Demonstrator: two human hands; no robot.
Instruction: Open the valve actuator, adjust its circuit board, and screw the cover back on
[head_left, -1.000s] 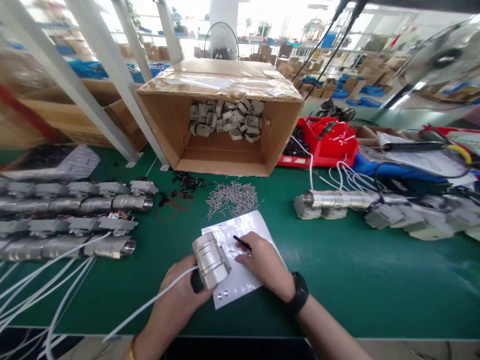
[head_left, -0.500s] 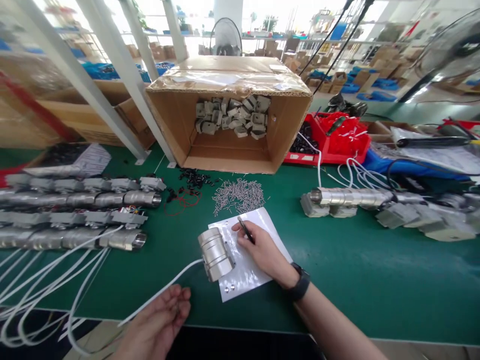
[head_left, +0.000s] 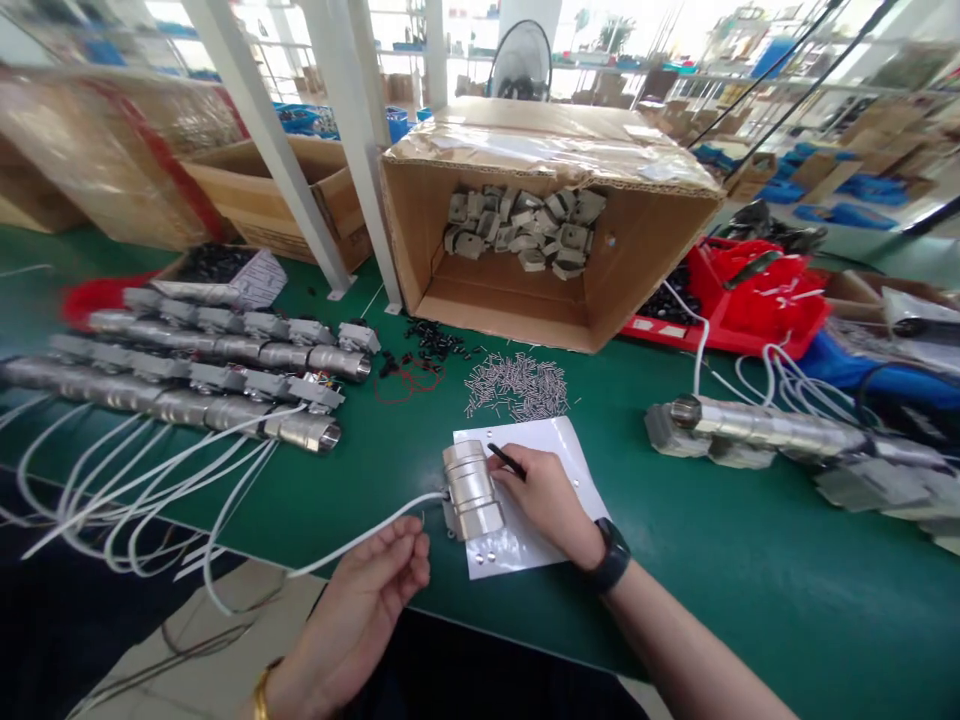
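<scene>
A silver metal valve body [head_left: 474, 490] with a white cable [head_left: 375, 540] lies on a white sheet [head_left: 574, 460] on the green table. A grey bracket shows along its left side. My right hand [head_left: 547, 495] rests over the sheet just right of the valve body, closed around a slim black pen-like tool [head_left: 508, 461] whose tip points at the metal. Left of and below the valve body, beside the cable, my left hand [head_left: 382, 570] is closed with its fingertips pinched. Whatever they hold is too small to name.
Behind the sheet lie a pile of small screws [head_left: 517, 385] and black bits [head_left: 435, 340]. A cardboard box [head_left: 517, 305] with grey housings stands at the back. Valve assemblies form rows left [head_left: 172, 400] and right [head_left: 780, 425]. Red bins [head_left: 757, 300] stand back right.
The view has turned left. My left hand has come up closer to the valve body, which has rolled a little, showing more bracket at its left. The right hand keeps the black tool beside it.
</scene>
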